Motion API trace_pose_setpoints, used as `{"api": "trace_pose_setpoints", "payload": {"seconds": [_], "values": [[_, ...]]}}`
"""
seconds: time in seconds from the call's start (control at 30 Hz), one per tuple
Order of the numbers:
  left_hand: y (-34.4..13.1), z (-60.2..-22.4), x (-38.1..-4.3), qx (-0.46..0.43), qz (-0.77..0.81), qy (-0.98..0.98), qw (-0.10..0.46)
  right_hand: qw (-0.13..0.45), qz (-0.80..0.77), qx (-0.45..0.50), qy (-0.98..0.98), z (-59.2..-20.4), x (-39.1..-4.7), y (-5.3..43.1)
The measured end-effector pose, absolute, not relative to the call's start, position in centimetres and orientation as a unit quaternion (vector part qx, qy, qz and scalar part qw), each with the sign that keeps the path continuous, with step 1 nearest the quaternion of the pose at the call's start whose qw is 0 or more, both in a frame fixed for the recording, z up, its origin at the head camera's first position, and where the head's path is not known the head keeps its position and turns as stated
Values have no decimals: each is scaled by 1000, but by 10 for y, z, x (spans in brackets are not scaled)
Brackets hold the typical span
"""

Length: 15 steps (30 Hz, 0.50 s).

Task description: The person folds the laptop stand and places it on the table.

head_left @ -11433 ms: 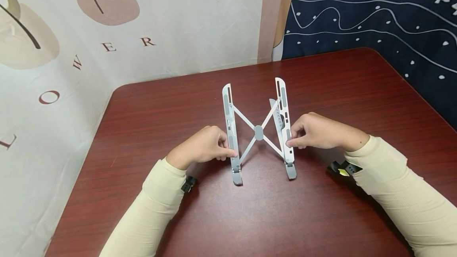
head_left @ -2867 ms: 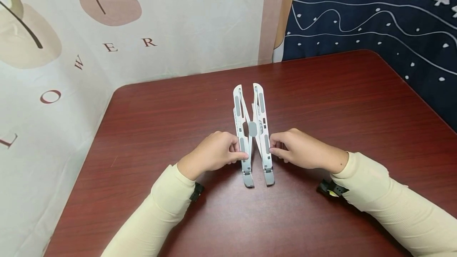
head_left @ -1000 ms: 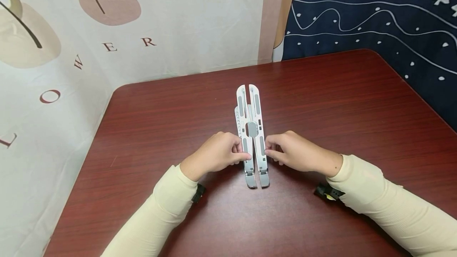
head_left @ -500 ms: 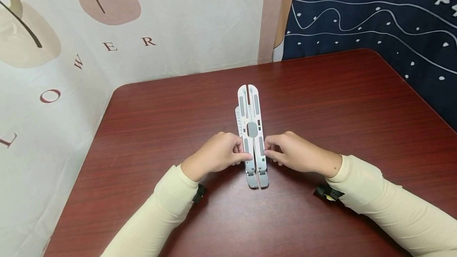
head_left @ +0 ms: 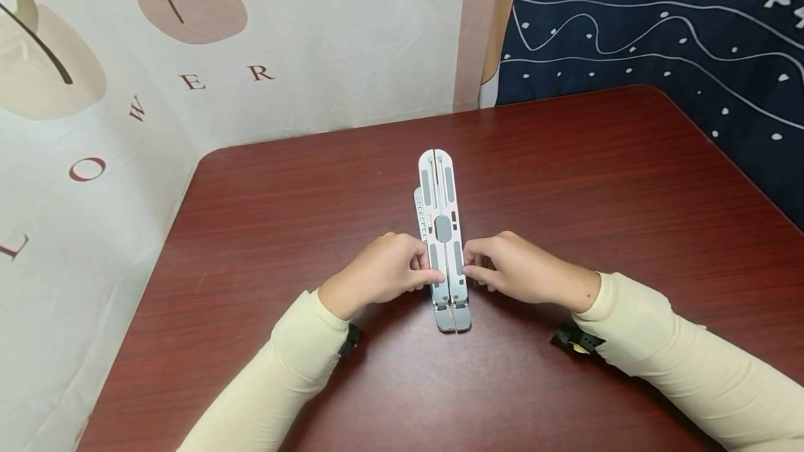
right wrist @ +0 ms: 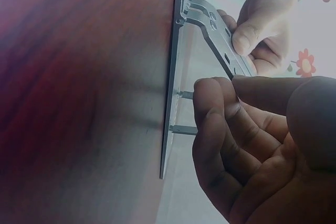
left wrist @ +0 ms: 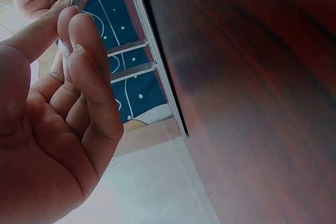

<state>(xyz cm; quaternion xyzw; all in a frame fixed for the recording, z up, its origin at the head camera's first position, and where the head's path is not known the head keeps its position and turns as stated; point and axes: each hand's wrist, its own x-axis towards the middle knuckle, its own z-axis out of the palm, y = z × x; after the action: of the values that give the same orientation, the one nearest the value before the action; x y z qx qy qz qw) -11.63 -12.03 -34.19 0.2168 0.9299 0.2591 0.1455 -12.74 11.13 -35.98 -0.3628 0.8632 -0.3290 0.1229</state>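
A silver folding laptop stand (head_left: 443, 229) lies in the middle of the table, its two long rails side by side with a thin gap between them. Grey pads line the rails, and a grey oval hub covers the crossing point. My left hand (head_left: 384, 267) pinches the left rail near its front, thumb on top. On the other side, my right hand (head_left: 516, 267) pinches the right rail's outer edge between thumb and curled fingers. In the right wrist view, the sloped upper rail (right wrist: 218, 38) rises from the base bar (right wrist: 172, 77), joined by short struts. A notched bar shows at the stand's left.
The reddish-brown wooden table (head_left: 283, 201) extends around the stand on all sides. Behind it hang a pale printed cloth (head_left: 352, 33) and a dark blue cloth (head_left: 628, 33) with white trees. Dark straps sit at both wrists below cream sleeves (head_left: 276, 361).
The stand's rails, spread wide in an X earlier, have come together as both hands moved inward. Over the last half second the gap narrowed slightly, the right hand shifting a little left.
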Motion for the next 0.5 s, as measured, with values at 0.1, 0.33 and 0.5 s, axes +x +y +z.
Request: {"api": "trace_pose_setpoints", "payload": {"seconds": [0.1, 0.33, 0.5], "values": [[-120, -342, -116, 216, 260, 930, 146, 121, -328, -363, 864, -360, -127, 111], [-119, -342, -116, 217, 260, 930, 146, 120, -330, -364, 862, -360, -127, 111], [-119, -342, -116, 216, 260, 930, 147, 119, -331, -365, 862, -360, -127, 111]]}}
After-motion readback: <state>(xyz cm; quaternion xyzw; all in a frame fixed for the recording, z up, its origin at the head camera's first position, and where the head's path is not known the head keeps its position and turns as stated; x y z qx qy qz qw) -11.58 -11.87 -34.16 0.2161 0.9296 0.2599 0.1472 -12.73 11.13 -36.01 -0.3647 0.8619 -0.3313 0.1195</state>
